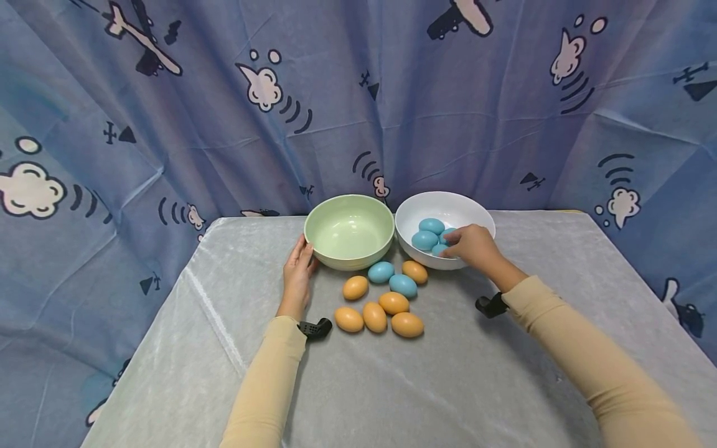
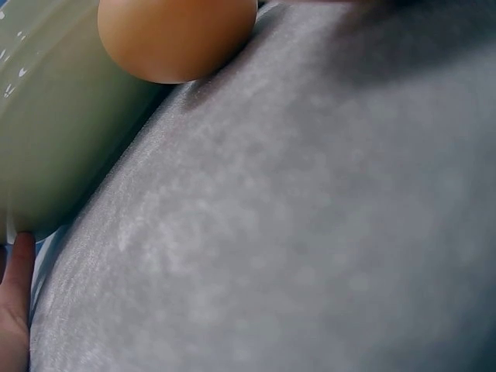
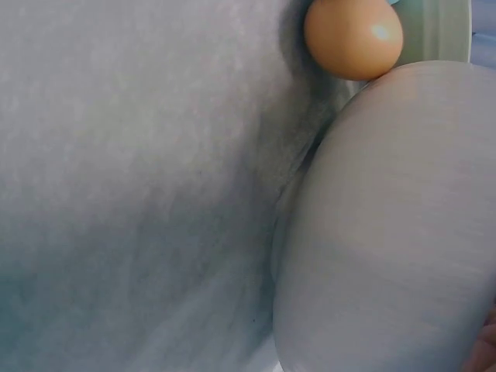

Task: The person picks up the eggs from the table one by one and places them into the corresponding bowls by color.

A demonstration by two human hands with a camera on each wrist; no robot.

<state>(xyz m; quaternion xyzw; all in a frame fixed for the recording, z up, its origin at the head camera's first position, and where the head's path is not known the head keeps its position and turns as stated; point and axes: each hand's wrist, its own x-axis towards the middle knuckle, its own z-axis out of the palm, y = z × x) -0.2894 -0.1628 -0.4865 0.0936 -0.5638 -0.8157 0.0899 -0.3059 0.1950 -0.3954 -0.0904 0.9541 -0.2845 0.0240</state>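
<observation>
My left hand (image 1: 298, 277) rests its straight fingers against the left side of a light green bowl (image 1: 350, 262); in the left wrist view a finger (image 2: 22, 271) meets the bowl's wall. Over the white bowl (image 1: 482, 219), my right hand (image 1: 475, 246) reaches in from the right. Its bent fingers are down among several blue eggs, covering parts of the two nearest; I cannot tell whether they pinch one. Another blue egg (image 1: 424, 241) lies left of the fingertips. In the right wrist view the white bowl's outer wall (image 3: 387, 217) hides nearly all of the hand.
Two blue eggs (image 1: 403, 285) and several orange eggs (image 1: 407, 325) lie on the grey cloth-covered table (image 1: 224, 286) before the bowls. One orange egg (image 1: 415, 272) sits close to the white bowl. A blue patterned curtain (image 1: 336, 93) hangs behind the table.
</observation>
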